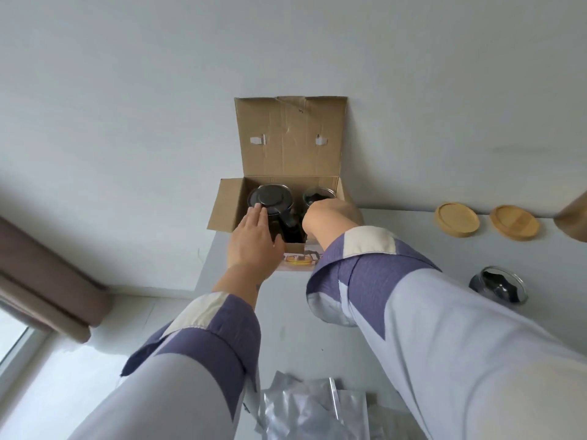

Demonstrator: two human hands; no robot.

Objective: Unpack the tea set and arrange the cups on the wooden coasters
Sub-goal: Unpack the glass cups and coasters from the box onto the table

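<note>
An open cardboard box (287, 144) stands at the table's far left corner against the wall, its lid flap up. Inside on the left sits a dark teapot (270, 198) with a round lid; on the right a glass cup (317, 195) with dark packing in it. My left hand (254, 239) lies flat on the teapot, fingers straight on its lid. My right hand (327, 217) reaches into the box beside the glass cup, its fingers hidden inside. Another glass cup (497, 285) stands on the table at the right. Two round wooden coasters (456, 219) (514, 222) lie at the back right.
The white table (286, 328) ends just left of the box, with floor and a brown curtain (47, 271) beyond. Several silvery plastic bags (311, 411) lie near the front edge. A brown object (573, 217) shows at the right frame edge.
</note>
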